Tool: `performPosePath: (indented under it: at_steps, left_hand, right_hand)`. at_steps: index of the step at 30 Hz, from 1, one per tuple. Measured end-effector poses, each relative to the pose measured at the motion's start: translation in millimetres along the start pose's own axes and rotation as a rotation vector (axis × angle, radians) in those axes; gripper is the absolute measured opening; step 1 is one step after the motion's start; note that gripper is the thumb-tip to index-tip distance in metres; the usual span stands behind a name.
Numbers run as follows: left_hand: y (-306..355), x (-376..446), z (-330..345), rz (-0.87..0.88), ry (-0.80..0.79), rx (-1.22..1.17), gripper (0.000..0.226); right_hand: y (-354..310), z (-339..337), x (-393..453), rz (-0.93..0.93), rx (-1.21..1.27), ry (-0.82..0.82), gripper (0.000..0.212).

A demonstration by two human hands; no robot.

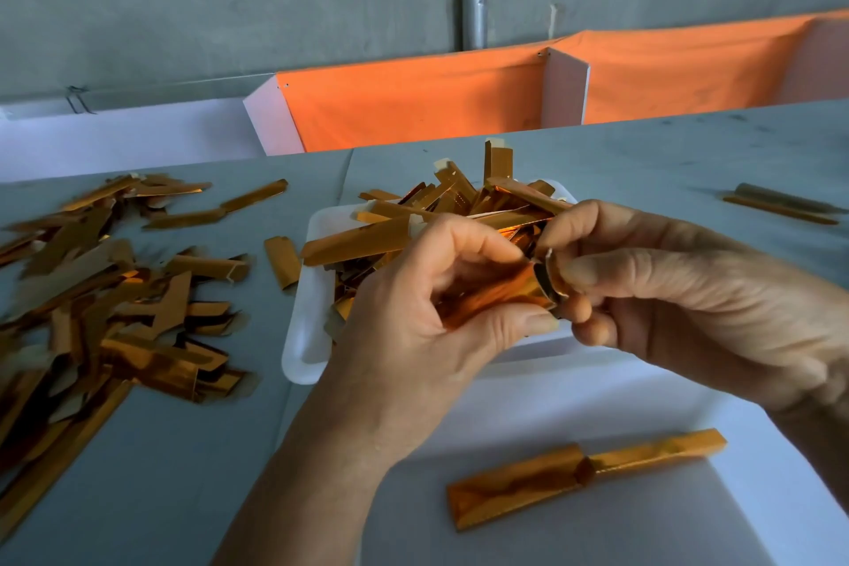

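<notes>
Both hands work on one shiny gold foil piece (500, 290) held above the white tray (305, 335). My left hand (427, 326) curls its fingers and thumb round the left part of the piece. My right hand (680, 299) pinches its right end, where the foil bends over into a small flap. Much of the piece is hidden inside my left hand. The tray behind holds several folded gold foil pieces (455, 202) heaped together.
A large loose pile of flat gold foil strips (101, 290) covers the grey table at the left. One long folded gold piece (583, 476) lies near the front right. Two more strips (781, 205) lie far right. Orange cloth bins (413, 101) stand behind the table.
</notes>
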State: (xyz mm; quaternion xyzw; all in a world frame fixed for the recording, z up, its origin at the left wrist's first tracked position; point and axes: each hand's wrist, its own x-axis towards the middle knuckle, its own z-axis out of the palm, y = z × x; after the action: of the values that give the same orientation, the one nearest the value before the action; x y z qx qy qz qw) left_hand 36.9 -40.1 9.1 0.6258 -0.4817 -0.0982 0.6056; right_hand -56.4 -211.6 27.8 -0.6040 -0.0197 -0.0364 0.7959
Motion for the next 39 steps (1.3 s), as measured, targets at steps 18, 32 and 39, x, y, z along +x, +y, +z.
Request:
performPosePath:
  at_steps: [18, 32, 39]
  left_hand:
    - [8, 1, 6, 0.189, 0.101, 0.41, 0.028]
    - [9, 0, 6, 0.17, 0.053, 0.385, 0.029]
    - [7, -1, 4, 0.148, 0.096, 0.401, 0.027]
  right_hand:
    - [-1, 11, -1, -0.061, -0.274, 0.12, 0.017]
    - [6, 0, 3, -0.05, -0.129, 0.074, 0.014]
    - [6, 2, 2, -0.076, -0.125, 0.113, 0.026]
